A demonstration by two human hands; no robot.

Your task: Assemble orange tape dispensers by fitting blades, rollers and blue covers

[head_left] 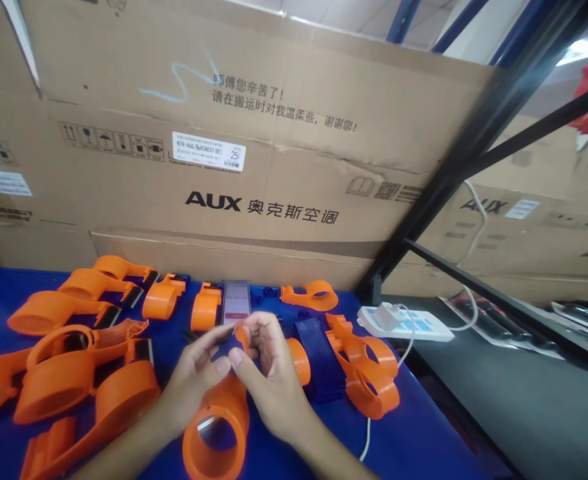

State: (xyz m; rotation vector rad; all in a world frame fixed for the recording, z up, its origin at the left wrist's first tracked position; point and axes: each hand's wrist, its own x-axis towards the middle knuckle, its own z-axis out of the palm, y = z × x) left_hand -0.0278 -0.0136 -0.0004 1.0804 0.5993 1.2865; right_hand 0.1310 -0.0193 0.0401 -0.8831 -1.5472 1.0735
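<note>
An orange tape dispenser [214, 437] stands upright in front of me, its round hollow ring facing me. Both hands meet at its upper far end. My left hand [194, 370] is closed, thumb and fingers pinching at that end from the left. My right hand [274, 380] closes round the same end from the right, fingers curled over an orange tip [243, 335]. Between the two thumbs shows a small dark blue patch [228, 345], perhaps a flat piece; my fingers partly hide it. A stack of dark blue flat pieces [319, 360] lies right of my right hand.
Several orange tape dispensers [54, 380] crowd the left of the blue table [414, 433]; others [371, 373] lie at the right. A phone [237, 301] stands behind my hands. A white power strip [407, 323] with a cable is at the right edge. A large cardboard box [274, 173] walls the back.
</note>
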